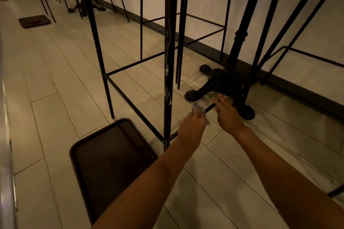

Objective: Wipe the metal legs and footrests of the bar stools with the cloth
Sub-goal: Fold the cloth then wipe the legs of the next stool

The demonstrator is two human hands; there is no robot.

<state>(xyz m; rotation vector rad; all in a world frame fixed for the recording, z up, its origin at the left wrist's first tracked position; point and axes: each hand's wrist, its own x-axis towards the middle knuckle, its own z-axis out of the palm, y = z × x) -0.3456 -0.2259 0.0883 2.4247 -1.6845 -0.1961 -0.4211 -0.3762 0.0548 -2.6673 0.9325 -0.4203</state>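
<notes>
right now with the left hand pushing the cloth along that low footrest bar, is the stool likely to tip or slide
Probably slide rather than tip: the left hand presses the cloth on a footrest bar near the floor, so leverage is low. The bar stool is tall with thin legs, likely light, and the tile floor looks smooth. The right hand seems open, not bracing.

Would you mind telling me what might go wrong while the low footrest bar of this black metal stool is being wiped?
The left hand bunches the small grey cloth on the thin black footrest bar, so much of the bar may be missed. The right hand reaches near the ornate black cast-iron table base and could knock it. The dark brown tray on the floor sits close by, possibly underfoot.
</notes>
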